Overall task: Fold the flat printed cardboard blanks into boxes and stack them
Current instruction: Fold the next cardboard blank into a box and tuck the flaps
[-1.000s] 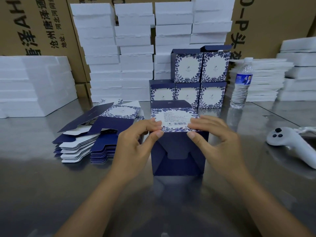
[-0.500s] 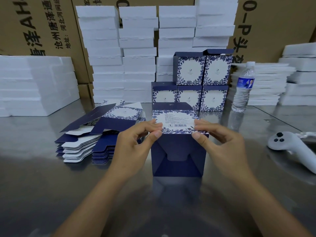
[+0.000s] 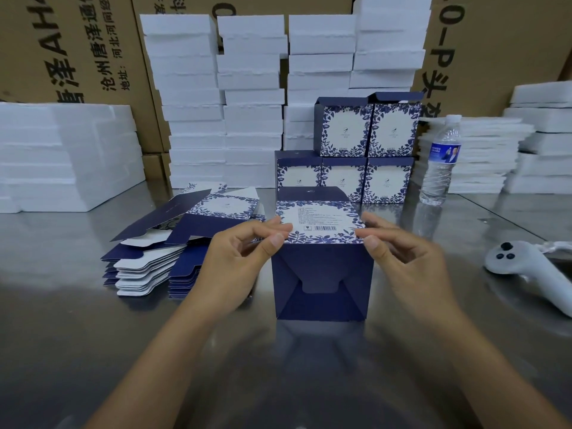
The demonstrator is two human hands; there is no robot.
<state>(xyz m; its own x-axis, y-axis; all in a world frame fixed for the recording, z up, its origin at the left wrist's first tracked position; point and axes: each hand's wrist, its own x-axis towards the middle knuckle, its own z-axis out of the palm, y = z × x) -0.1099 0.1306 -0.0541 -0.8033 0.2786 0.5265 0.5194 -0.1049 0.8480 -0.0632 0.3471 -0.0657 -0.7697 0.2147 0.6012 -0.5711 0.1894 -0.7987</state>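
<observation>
The box [image 3: 322, 274] sits on the steel table [image 3: 93, 335] directly between the two hands. Its plain navy end, with the flaps locked together, faces the camera, and a printed panel with a barcode lies on top. The left hand [image 3: 236, 266] pinches the near left corner of that top panel, thumb underneath at the edge and fingertips on the print. The right hand [image 3: 408, 267] pinches the near right corner in the same way, fingers curled. Both grips are at the upper front edge, so the body of the box hangs below and between them, its base on the table.

Just left of the left hand lies a pile of flat blanks [image 3: 148, 267], fanned and uneven, the top ones partly opened. To the right, apart from the box, a white controller [image 3: 526, 270] rests on the table.

Behind the box stand the finished boxes [image 3: 365, 156], three in a row with two more on top. A water bottle [image 3: 439, 162] stands upright just beside them on the right. Further back rise stacks of white foam slabs [image 3: 247, 103], and behind those, brown cartons [image 3: 77, 41] with printed characters.
</observation>
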